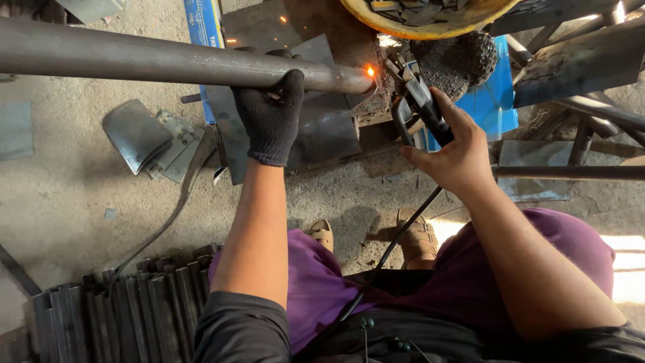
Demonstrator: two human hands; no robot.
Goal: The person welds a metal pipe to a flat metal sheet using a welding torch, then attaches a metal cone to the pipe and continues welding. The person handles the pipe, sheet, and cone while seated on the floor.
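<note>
Welding in hand: gloved left hand (271,117) grips the steel pipe (134,59); bare right hand (451,153) clamps the electrode holder (422,104), sparking at the pipe's end; steadiness needed.

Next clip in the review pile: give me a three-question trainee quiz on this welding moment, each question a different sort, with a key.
1. True or false: the left hand wears a black glove.
2. What does the bare right hand hold? A) hammer B) electrode holder C) brush
3. Fill in: the glowing spot sits at the ___ of the steel pipe.

Key: 1 true. 2 B. 3 end.
</note>
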